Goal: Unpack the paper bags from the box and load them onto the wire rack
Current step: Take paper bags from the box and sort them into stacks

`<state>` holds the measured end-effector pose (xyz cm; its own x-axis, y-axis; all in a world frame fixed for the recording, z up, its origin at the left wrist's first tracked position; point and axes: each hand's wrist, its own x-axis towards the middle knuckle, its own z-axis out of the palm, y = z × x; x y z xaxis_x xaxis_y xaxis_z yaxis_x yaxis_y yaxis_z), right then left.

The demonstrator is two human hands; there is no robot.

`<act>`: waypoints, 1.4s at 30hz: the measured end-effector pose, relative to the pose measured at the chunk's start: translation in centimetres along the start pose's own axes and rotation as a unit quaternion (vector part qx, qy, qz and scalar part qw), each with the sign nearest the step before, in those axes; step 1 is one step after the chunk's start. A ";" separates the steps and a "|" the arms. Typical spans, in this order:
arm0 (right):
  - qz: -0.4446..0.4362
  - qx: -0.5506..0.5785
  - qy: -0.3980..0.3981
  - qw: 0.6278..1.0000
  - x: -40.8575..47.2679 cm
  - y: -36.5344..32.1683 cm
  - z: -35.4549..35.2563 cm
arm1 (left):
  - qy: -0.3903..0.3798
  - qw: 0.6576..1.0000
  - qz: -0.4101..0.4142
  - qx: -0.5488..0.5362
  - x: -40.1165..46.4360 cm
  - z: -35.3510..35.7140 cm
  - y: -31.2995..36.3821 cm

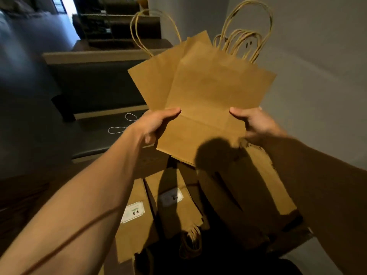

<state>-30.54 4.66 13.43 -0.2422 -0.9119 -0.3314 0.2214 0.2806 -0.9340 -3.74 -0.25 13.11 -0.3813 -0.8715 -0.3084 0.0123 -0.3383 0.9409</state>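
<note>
**Both hands grip a fanned stack of paper bags above the opened box**

Head view: A person holds a stack of flat brown paper bags (206,96) up in front of the body, directly above the torn-open cardboard box (248,195). The left hand (156,126) clamps the stack's lower left edge, thumb pressed flat across the front sheet and the other fingers curled out of sight behind the paper. The right hand (254,124) takes the lower right edge the same way, thumb lying on the front face and pointing inward, its remaining fingers hidden behind the bags. The stack is splayed: at least two bags fan out to the left behind the front one, and their twisted paper handles (244,34) rise in loops from the top edge, farthest from the box. The front bag's folded bottom flap shows as a crease between the two thumbs. Inside the box, below the held stack, further bundles of brown bags (139,221) lie packed, two carrying white labels (133,212). Left of the box, a dark bench seat (103,135) holds loose white loops of cord (121,128). A pale wall (317,66) stands behind and right of the box.
</note>
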 end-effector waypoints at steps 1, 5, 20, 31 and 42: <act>0.004 0.003 -0.009 1.000 0.1 0.4 1.4 | 0.011 1.000 -0.005 -0.003 -0.8 -1.1 -0.3; 0.033 -0.006 -0.068 0.997 0.1 2.9 7.4 | 0.054 0.996 -0.053 -0.056 -4.6 -6.7 -3.0; 0.053 -0.102 -0.140 0.983 -2.1 13.8 24.0 | 0.292 0.943 -0.006 -0.161 -15.1 -18.6 -12.8; 0.072 -0.074 -0.089 0.991 -3.0 15.8 25.6 | 0.199 0.930 -0.014 -0.308 -18.2 -22.3 -15.5; 0.053 -0.105 0.034 0.993 -4.7 17.5 27.6 | 0.212 0.950 -0.048 -0.224 -18.6 -22.1 -16.6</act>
<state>0.57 5.62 2.34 -0.2931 -0.8534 -0.4311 0.0498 0.4367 -0.8982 23.58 13.74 0.18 0.0045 -0.8614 -0.5078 0.4254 -0.4579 0.7806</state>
